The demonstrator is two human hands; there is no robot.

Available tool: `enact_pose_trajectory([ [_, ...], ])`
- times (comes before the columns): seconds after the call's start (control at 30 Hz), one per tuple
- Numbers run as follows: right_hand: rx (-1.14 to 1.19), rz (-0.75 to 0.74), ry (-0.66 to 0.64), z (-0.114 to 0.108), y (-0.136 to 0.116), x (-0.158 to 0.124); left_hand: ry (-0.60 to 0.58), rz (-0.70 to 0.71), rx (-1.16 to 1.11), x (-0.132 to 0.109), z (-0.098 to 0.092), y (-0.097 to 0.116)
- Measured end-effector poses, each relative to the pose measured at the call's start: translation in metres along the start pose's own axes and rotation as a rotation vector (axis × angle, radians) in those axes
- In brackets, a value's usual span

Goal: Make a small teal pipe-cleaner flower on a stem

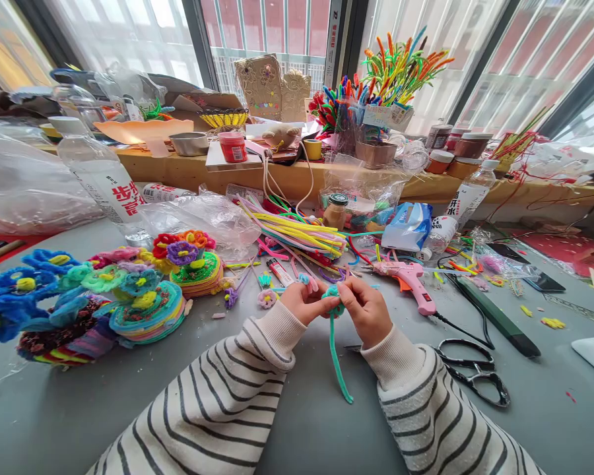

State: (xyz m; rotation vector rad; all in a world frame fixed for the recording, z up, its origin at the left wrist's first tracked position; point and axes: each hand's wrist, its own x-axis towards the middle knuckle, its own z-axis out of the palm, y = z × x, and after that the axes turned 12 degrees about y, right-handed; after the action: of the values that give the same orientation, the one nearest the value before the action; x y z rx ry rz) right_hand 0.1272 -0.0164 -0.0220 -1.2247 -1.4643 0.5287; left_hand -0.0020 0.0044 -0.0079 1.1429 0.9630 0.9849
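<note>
Between my two hands is a teal pipe cleaner (336, 359), bent into small loops at its top, with a long tail hanging down toward the table. My left hand (304, 300) pinches the looped part from the left. From the right, the thumb and fingers of my right hand (365, 309) close on the same loops. The fingers partly hide the looped shape. Just left of my left hand lie a small pink flower (266, 299) and a lighter (280, 272). Black-handled scissors (475, 369) rest to the right of my right sleeve.
Pipe-cleaner flower pots (148, 313) stand at the left. A pink glue gun (410, 280) with its cord lies right of my hands, beside a dark green cutter-like tool (497, 318). Behind are a pipe-cleaner bundle (301, 231), a small jar (335, 211) and a water bottle (101, 175).
</note>
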Motion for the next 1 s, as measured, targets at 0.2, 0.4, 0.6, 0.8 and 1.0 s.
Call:
enact_pose_trajectory([
  [0.2, 0.064, 0.034, -0.079, -0.004, 0.001, 0.004, 0.007, -0.035, 0.036, -0.005, 0.001, 0.0],
  [0.4, 0.276, 0.214, -0.33, -0.016, 0.0, 0.015, -0.063, -0.089, 0.059, -0.005, 0.001, 0.0],
  [0.6, 0.451, 0.554, -0.392, -0.014, 0.008, 0.014, -0.004, -0.066, 0.071, -0.006, 0.002, 0.001],
  [0.8, 0.56, 0.82, -0.384, -0.01, 0.006, 0.011, 0.017, 0.027, 0.07, -0.006, 0.0, -0.002],
  [1.0, 0.7, 0.922, -0.351, -0.005, 0.006, 0.009, 0.049, 0.068, 0.08, -0.004, 0.0, -0.003],
])
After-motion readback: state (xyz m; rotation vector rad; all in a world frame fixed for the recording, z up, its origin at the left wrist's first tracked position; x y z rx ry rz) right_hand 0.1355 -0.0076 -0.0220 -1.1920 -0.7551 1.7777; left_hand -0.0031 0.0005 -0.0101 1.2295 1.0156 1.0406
